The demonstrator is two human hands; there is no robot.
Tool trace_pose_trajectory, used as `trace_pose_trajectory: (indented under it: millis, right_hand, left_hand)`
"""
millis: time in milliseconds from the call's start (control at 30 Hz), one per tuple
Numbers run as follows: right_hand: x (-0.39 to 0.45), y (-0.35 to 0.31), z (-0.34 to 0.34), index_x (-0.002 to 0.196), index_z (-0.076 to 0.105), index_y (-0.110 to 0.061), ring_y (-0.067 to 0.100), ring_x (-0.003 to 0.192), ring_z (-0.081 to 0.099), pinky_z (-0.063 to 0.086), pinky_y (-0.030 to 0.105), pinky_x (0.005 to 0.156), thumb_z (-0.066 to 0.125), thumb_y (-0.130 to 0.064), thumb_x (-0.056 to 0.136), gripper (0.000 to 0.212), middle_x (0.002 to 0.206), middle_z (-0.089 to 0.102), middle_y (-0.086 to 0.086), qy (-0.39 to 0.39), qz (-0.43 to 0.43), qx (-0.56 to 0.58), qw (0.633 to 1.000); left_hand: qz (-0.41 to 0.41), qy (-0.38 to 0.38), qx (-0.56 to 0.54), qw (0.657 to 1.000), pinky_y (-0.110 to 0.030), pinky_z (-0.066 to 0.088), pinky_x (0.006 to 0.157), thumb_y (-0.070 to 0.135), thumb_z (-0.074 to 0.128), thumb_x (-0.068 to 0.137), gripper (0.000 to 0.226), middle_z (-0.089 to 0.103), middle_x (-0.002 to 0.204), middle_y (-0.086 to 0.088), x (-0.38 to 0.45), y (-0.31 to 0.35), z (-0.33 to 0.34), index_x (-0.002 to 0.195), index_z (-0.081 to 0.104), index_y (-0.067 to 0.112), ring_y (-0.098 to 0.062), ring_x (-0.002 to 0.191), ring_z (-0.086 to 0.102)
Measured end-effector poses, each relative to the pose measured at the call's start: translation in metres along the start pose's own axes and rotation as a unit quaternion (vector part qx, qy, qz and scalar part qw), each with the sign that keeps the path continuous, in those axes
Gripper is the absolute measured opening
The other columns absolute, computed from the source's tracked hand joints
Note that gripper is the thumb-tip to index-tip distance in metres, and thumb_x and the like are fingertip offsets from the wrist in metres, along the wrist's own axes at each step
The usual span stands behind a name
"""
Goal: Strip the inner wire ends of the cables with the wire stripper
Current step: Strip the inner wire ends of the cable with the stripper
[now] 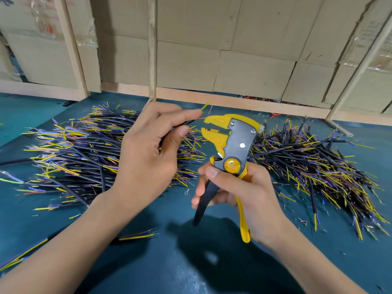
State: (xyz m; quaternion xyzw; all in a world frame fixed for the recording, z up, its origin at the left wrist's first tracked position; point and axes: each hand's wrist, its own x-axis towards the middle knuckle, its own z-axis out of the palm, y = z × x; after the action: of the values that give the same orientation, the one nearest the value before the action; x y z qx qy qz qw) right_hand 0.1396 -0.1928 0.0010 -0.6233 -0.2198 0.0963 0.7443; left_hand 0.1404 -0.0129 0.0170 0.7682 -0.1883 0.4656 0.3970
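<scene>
My left hand (148, 149) pinches a short black cable (187, 122) between thumb and fingers, above the table's middle. A yellow-green inner wire (205, 105) sticks up past my fingertip, and a thin reddish wire points right into the jaws of the wire stripper (231, 141). The stripper is yellow and grey with one black and one yellow handle, held upright. My right hand (239, 198) grips its handles from below, thumb on the round yellow pivot. The jaws stand slightly apart.
Two big piles of short black cables with yellow, blue and brown wire ends lie on the teal table (148, 262): one pile at left (80, 158), one at right (314, 166). Loose cables (135, 236) lie near my left forearm. Cardboard boxes (233, 49) and wooden frames stand behind.
</scene>
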Motion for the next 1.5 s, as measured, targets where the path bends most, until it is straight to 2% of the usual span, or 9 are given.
trace_pose_trajectory:
  millis: [233, 467, 700, 833, 1000, 1067, 1167, 1333, 1500]
  right_hand:
    - [0.0, -0.002, 0.003, 0.086, 0.069, 0.002, 0.043, 0.066, 0.071, 0.056, 0.032, 0.058, 0.066, -0.019, 0.086, 0.021, 0.075, 0.069, 0.021, 0.001, 0.012, 0.017, 1.0]
    - [-0.002, -0.002, 0.004, 0.086, 0.068, 0.001, 0.041, 0.067, 0.072, 0.058, 0.039, 0.063, 0.07, -0.025, 0.085, 0.026, 0.074, 0.07, 0.018, -0.006, -0.002, -0.002, 1.0]
    - [-0.003, 0.0, 0.004, 0.082, 0.065, 0.002, 0.041, 0.066, 0.071, 0.058, 0.044, 0.065, 0.066, -0.019, 0.087, 0.022, 0.074, 0.069, 0.02, 0.014, -0.009, -0.016, 1.0]
    - [-0.002, 0.001, 0.003, 0.08, 0.066, 0.001, 0.042, 0.067, 0.071, 0.058, 0.052, 0.068, 0.065, -0.019, 0.087, 0.021, 0.073, 0.069, 0.019, 0.014, -0.007, -0.016, 1.0]
    - [0.0, 0.001, 0.002, 0.076, 0.071, -0.008, 0.044, 0.066, 0.071, 0.058, 0.045, 0.064, 0.065, -0.018, 0.087, 0.016, 0.073, 0.068, 0.02, 0.004, 0.002, -0.005, 1.0]
    - [0.0, 0.003, 0.002, 0.074, 0.07, -0.008, 0.044, 0.065, 0.07, 0.056, 0.05, 0.065, 0.064, -0.017, 0.087, 0.017, 0.072, 0.067, 0.021, -0.003, 0.003, -0.001, 1.0]
    - [0.001, 0.006, 0.001, 0.07, 0.07, -0.009, 0.042, 0.06, 0.067, 0.057, 0.066, 0.069, 0.064, -0.014, 0.085, 0.017, 0.067, 0.064, 0.023, -0.007, 0.006, 0.016, 1.0]
    - [0.003, 0.011, 0.001, 0.069, 0.069, -0.006, 0.038, 0.054, 0.062, 0.059, 0.062, 0.06, 0.064, -0.011, 0.085, 0.017, 0.062, 0.06, 0.022, -0.012, 0.017, 0.039, 0.999]
    - [0.003, 0.016, 0.0, 0.065, 0.069, -0.008, 0.034, 0.049, 0.059, 0.056, 0.047, 0.053, 0.069, -0.014, 0.081, 0.017, 0.059, 0.059, 0.02, -0.003, 0.026, 0.045, 0.999]
  left_hand:
    - [-0.004, -0.007, -0.03, 1.0, -0.028, 0.049, 0.085, -0.003, 0.058, 0.098, 0.026, 0.061, 0.106, -0.008, -0.001, 0.0, 0.0, 0.119, 0.069, 0.008, -0.018, 0.1, 0.061]
    - [0.03, -0.021, 0.002, 0.999, -0.021, 0.046, 0.087, -0.009, 0.059, 0.096, 0.03, 0.061, 0.103, -0.013, -0.002, -0.001, 0.001, 0.121, 0.068, 0.006, -0.015, 0.098, 0.06]
    - [0.032, -0.027, 0.007, 0.999, -0.017, 0.044, 0.089, -0.004, 0.062, 0.096, 0.029, 0.064, 0.105, -0.01, -0.002, 0.0, 0.001, 0.122, 0.069, 0.006, -0.011, 0.098, 0.06]
    - [-0.01, -0.023, -0.044, 0.999, -0.021, 0.049, 0.089, 0.001, 0.067, 0.094, 0.032, 0.067, 0.105, 0.002, -0.003, 0.001, 0.003, 0.124, 0.067, 0.012, -0.007, 0.099, 0.064]
    - [-0.068, -0.024, -0.13, 0.989, -0.027, 0.054, 0.088, 0.004, 0.07, 0.092, 0.039, 0.071, 0.101, 0.01, -0.002, 0.002, 0.002, 0.124, 0.062, 0.023, -0.017, 0.096, 0.069]
    - [-0.072, -0.024, -0.149, 0.986, -0.025, 0.054, 0.088, 0.007, 0.071, 0.09, 0.039, 0.073, 0.098, 0.011, 0.0, 0.003, 0.002, 0.122, 0.062, 0.027, -0.016, 0.095, 0.07]
    - [-0.075, -0.025, -0.15, 0.986, -0.023, 0.054, 0.089, 0.009, 0.072, 0.088, 0.041, 0.073, 0.098, 0.01, 0.0, 0.004, 0.0, 0.12, 0.062, 0.032, -0.015, 0.094, 0.072]
    - [-0.079, -0.039, -0.148, 0.985, -0.026, 0.055, 0.091, 0.012, 0.073, 0.087, 0.038, 0.075, 0.098, 0.007, 0.0, -0.001, -0.003, 0.117, 0.065, 0.034, -0.016, 0.096, 0.073]
    - [-0.081, -0.05, -0.149, 0.984, -0.027, 0.055, 0.091, 0.012, 0.073, 0.087, 0.034, 0.075, 0.097, 0.005, -0.001, -0.008, -0.003, 0.113, 0.067, 0.032, -0.016, 0.097, 0.073]
